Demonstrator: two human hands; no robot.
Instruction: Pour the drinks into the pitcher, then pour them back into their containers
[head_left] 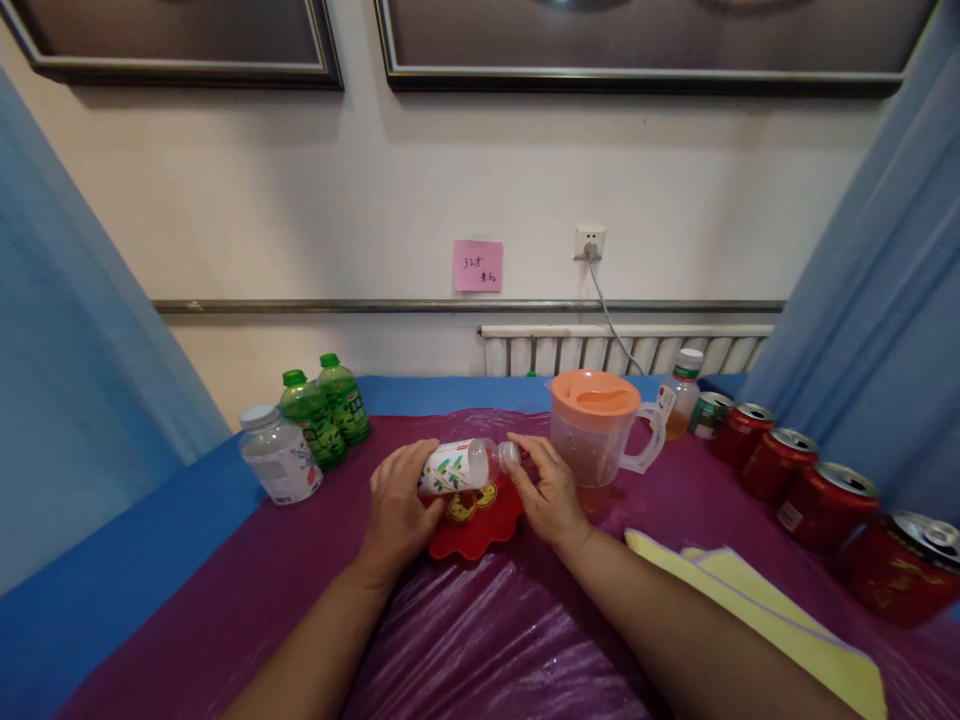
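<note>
A clear plastic bottle (456,468) with a white label and green leaf print lies sideways in the air, its white cap (509,456) pointing right. My left hand (401,500) is wrapped round the bottle's base end. The fingers of my right hand (551,495) close on the cap end. Under the bottle is a red scalloped mat (472,535) with a gold design, partly covered by the bottle and hands. Just right of my right hand stands a clear pitcher (581,450) with an orange lid (596,393) and a little amber liquid at its bottom.
Two green bottles (311,425) and a white-capped jar (281,460) stand at the left. Along the right are several red cans (829,505), a green can (709,415) and a bottle of amber liquid (682,400). A folded yellow cloth (757,610) lies beside my right forearm on the purple sheet (480,640).
</note>
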